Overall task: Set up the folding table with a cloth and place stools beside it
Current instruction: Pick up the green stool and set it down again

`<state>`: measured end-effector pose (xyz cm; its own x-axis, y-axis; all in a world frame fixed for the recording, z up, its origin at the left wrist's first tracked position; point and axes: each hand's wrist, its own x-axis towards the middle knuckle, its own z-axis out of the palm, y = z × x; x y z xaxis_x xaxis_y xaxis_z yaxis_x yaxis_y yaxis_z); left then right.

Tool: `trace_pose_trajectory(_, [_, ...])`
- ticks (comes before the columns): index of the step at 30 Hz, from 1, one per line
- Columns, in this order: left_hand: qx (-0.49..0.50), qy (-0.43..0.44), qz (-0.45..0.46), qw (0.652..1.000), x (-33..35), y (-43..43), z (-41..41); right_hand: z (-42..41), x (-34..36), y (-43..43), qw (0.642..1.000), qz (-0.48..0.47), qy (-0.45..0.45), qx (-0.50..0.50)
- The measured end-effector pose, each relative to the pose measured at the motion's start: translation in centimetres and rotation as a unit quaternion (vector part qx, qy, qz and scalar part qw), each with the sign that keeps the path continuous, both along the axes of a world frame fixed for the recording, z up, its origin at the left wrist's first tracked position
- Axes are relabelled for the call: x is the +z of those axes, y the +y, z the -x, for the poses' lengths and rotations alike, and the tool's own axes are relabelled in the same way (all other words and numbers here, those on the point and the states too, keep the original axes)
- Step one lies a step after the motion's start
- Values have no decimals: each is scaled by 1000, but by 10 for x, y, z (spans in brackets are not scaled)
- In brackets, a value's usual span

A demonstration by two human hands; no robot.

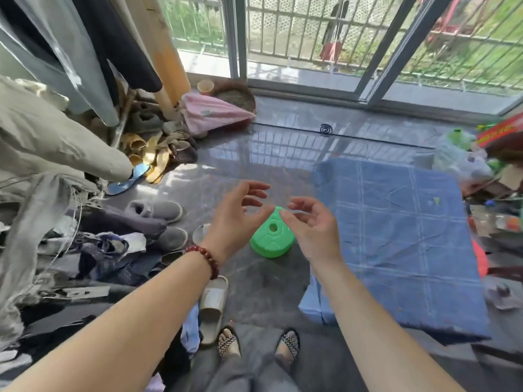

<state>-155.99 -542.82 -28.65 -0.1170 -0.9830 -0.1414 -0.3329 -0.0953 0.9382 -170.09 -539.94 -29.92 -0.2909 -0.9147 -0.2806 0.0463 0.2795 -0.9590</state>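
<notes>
A blue checked cloth [402,239] covers the low folding table at the right; the table itself is hidden under it. A green plastic stool [270,240] stands on the floor just left of the table's near corner. My left hand [237,219] and my right hand [311,224] hover above the stool, fingers spread, holding nothing. A red bead bracelet sits on my left wrist. An orange-red edge [480,260], perhaps another stool, peeks out past the cloth's right side.
Shoes and slippers [158,213] and piles of clothes crowd the left floor. A pink cloth bundle [212,113] and basket lie near the sliding glass door [297,52]. Bags and clutter [464,162] fill the right side. My sandalled feet [257,342] stand on the dark tiles.
</notes>
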Motion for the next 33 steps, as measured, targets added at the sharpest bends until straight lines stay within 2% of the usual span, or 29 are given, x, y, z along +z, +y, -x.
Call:
trace_pose_trajectory(7, [16, 7, -9, 1000, -113, -22, 9, 6, -104, -26, 999, 3, -33, -41])
trace_pose_trajectory(17, [-2, 8, -20, 1000, -329, -45, 33, 5, -328, -50, 994, -19, -39, -101])
trace_pose_trajectory(23, [-57, -50, -5, 997, -453, -57, 40, 6, -457, -54, 990, -43, -7, -134])
trace_pose_trajectory(25, [-90, -94, 19, 991, -489, -66, 43, 10, -493, -57, 990, -56, 38, -120])
trace_pose_trajectory(29, [-143, -178, 54, 972, -550, -78, 53, 15, -550, -64, 976, -83, 202, -13])
trace_pose_trajectory(33, [-214, -268, 45, 938, -588, -85, 59, 15, -583, -69, 917, -80, 362, 145])
